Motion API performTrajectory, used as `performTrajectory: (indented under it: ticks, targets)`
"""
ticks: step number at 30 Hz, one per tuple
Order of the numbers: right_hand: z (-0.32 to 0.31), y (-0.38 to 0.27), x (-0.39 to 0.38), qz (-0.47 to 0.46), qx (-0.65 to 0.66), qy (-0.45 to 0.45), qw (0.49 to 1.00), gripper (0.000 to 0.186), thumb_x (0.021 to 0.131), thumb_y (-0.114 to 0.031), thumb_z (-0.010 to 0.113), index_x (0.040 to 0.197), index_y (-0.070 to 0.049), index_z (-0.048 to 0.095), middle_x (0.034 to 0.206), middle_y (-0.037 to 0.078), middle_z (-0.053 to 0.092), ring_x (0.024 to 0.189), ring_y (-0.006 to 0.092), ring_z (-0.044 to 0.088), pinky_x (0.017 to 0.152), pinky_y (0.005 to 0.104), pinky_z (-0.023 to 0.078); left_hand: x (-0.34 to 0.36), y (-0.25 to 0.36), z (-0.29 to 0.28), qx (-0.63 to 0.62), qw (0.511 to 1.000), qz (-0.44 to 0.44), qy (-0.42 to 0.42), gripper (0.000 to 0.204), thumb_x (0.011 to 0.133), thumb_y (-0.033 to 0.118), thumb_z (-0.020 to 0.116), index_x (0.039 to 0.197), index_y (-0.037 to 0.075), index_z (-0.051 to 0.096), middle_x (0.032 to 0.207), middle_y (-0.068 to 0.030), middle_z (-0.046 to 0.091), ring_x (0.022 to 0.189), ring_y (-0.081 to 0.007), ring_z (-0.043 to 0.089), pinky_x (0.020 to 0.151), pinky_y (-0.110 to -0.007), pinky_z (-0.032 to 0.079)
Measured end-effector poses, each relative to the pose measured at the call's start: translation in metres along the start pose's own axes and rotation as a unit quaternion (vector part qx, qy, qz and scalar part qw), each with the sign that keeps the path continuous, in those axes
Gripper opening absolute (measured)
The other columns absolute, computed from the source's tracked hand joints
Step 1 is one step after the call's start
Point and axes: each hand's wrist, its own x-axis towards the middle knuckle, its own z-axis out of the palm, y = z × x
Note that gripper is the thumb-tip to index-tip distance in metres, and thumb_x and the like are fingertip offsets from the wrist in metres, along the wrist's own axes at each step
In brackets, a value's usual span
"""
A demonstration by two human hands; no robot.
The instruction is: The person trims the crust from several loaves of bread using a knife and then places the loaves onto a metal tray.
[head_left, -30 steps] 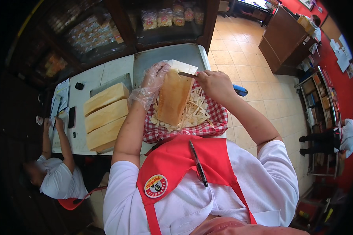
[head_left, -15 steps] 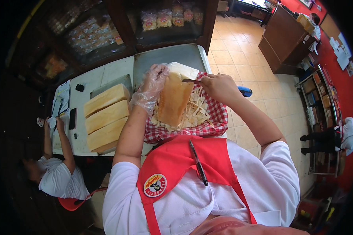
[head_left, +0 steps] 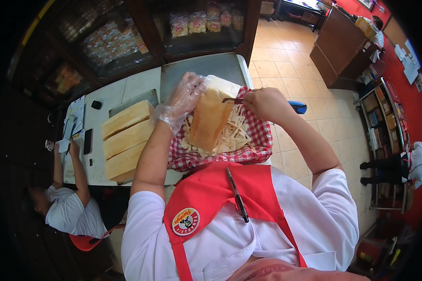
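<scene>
Since a second ago, the knife (head_left: 232,100) has slid toward the wearer along the loaf (head_left: 208,122), pale at its far end. Well left of that loaf, a seated co-worker (head_left: 72,213) holds paper (head_left: 62,146); nearer lie a phone (head_left: 88,141) and three loaves (head_left: 126,145), partly blocked by the left forearm (head_left: 151,157). Gloved, the left hand (head_left: 187,93) grips the loaf's left side. Crust strips (head_left: 239,131) on checked cloth (head_left: 263,136) surround its base; rightward, the bare right hand (head_left: 268,104) clasps the knife.

Dark cabinets (head_left: 147,29) (glass-fronted) stand left of tan floor tiles (head_left: 286,61), a brown counter (head_left: 335,51) and a red wall (head_left: 405,96).
</scene>
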Motion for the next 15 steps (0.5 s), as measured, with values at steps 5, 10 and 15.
performTrajectory:
  ticks: [5,10,15]
  targets:
    - [0.018,0.004,0.007,0.022,0.021,0.023,0.999,0.025,0.090,-0.028,0.051,0.089,-0.009,0.067,0.080,0.013,0.067,0.076,0.0318,0.066,0.069,0.0446,0.051,0.009,0.016,0.023,-0.081,0.992,-0.095,-0.023,0.026,0.094,0.026,0.057,0.103,0.002,0.061,0.112,-0.0120,0.049,0.102,-0.0273,0.053,0.091,-0.033,0.042]
    - [0.013,0.016,-0.010,-0.038,0.053,-0.087,0.994,0.017,0.085,-0.024,0.058,0.088,-0.010,0.067,0.077,0.013,0.065,0.074,0.0325,0.063,0.068,0.0444,0.049,-0.004,-0.015,0.024,-0.008,0.997,-0.079,0.006,0.028,0.090,0.024,0.063,0.103,0.000,0.061,0.114,-0.0125,0.049,0.104,-0.0248,0.054,0.090,-0.033,0.043]
    - [0.028,0.017,-0.021,-0.059,0.078,-0.126,0.987,0.016,0.084,-0.023,0.060,0.088,-0.009,0.067,0.076,0.014,0.064,0.071,0.0333,0.062,0.068,0.0435,0.049,-0.008,-0.008,0.011,0.019,0.983,-0.168,0.068,0.047,0.081,0.035,0.073,0.104,-0.003,0.059,0.113,-0.0158,0.049,0.100,-0.0289,0.055,0.089,-0.035,0.045]
